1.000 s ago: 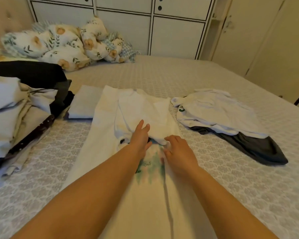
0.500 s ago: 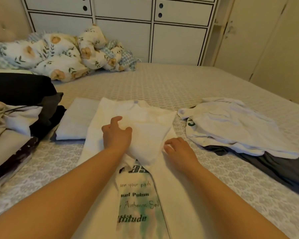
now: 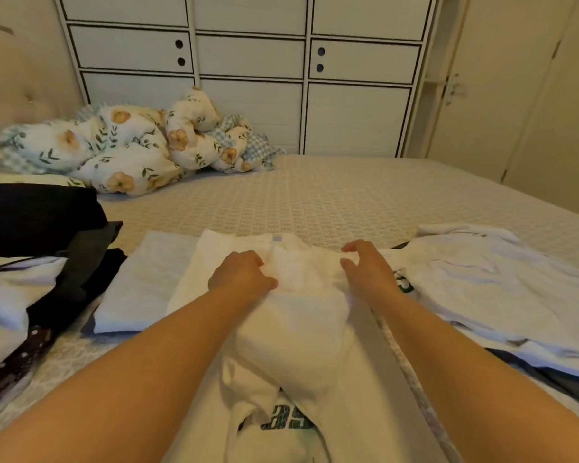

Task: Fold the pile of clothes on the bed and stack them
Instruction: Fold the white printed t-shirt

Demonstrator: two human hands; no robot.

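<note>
A white T-shirt [image 3: 301,329] with a green print lies lengthways on the bed in front of me, one sleeve folded in over its middle. My left hand [image 3: 241,275] grips the fabric near the shirt's upper left, fingers curled into the cloth. Over the shirt's upper right corner is my right hand [image 3: 368,269], its fingers bent and its thumb and forefinger apart, with no cloth clearly pinched between them. A folded white piece [image 3: 141,285] lies flat just left of the shirt. The unfolded pile [image 3: 30,262] of black and white clothes sits at the far left.
A white garment [image 3: 488,289] lies spread over a dark one [image 3: 555,382] to the right of the shirt. A bunched floral duvet [image 3: 121,152] sits at the bed's far left by the headboard. White cupboards [image 3: 248,78] stand behind the bed.
Both hands have moved up the shirt from its middle to the shoulder area. The left hand now grips cloth and the right hand has lifted off the fabric. The camera tilted up.
</note>
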